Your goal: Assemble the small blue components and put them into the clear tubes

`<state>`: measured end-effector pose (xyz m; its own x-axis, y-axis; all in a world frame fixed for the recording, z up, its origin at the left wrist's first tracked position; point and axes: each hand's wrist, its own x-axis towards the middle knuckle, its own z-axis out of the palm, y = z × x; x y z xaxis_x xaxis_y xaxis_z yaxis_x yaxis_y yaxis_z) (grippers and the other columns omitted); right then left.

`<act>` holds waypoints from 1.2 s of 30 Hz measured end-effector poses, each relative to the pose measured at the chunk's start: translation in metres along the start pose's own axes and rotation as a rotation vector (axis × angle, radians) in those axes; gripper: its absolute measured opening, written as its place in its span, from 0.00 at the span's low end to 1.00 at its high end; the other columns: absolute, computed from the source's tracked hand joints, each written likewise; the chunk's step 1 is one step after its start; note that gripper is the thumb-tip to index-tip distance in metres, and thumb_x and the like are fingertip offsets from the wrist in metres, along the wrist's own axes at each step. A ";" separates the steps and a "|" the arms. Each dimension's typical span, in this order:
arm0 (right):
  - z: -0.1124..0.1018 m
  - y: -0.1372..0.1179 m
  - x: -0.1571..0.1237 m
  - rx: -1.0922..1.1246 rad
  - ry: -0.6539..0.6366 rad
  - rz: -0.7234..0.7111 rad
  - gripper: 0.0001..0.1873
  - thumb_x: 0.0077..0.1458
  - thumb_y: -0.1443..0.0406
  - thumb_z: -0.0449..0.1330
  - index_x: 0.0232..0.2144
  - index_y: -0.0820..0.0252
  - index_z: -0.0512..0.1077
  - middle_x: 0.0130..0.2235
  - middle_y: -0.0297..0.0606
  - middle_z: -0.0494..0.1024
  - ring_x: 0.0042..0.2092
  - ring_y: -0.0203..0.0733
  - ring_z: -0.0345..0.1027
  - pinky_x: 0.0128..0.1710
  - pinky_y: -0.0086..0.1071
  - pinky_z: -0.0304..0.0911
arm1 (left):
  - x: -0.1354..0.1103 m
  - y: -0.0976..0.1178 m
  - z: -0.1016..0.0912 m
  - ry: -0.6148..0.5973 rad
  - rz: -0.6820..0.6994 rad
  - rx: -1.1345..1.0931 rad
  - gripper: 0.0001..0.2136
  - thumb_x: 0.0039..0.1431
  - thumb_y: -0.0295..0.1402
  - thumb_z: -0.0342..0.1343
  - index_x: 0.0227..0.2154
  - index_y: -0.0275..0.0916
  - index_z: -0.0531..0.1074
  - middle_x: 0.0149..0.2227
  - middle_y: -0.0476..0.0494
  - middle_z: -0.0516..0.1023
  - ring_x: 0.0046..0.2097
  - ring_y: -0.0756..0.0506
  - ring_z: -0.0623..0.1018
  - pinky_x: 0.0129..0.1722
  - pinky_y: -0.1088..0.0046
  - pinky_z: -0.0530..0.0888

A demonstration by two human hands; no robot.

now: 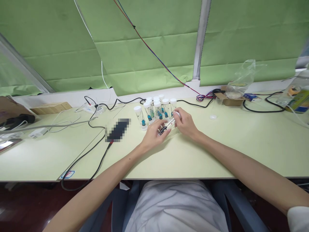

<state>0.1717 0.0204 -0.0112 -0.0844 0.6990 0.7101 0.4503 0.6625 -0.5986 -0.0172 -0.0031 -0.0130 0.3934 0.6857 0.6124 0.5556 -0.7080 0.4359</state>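
My left hand [154, 132] is closed around the lower part of a clear plastic tube [172, 122], which is tilted up to the right. A small dark part shows inside, near the left fingers. At the tube's upper end, the fingers of my right hand [185, 124] are pinched on its white cap [178, 114]. Just behind my hands stand several upright clear tubes with white caps [157, 103], holding teal parts and thin wires. One such tube [140, 117] stands a little apart at the left of the group.
A black object [118, 129], blurred out, lies left of the tubes with a black cable. On the right, a clear tube with a white base [213, 117] stands near a cardboard box [230, 100] and plastic bag [242, 80]. A wooden block [51, 108] and chargers are at left.
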 end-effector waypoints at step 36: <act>-0.005 0.003 0.005 0.160 -0.055 0.159 0.21 0.59 0.50 0.54 0.22 0.58 0.66 0.20 0.31 0.63 0.26 0.36 0.57 0.27 0.31 0.54 | 0.000 0.005 -0.002 -0.049 -0.087 -0.169 0.12 0.61 0.37 0.58 0.45 0.38 0.75 0.43 0.41 0.80 0.43 0.44 0.78 0.42 0.68 0.74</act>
<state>0.1765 0.0242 -0.0076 -0.0740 0.8085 0.5839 0.3152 0.5744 -0.7555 -0.0163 -0.0070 -0.0097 0.3870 0.7501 0.5363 0.4596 -0.6611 0.5930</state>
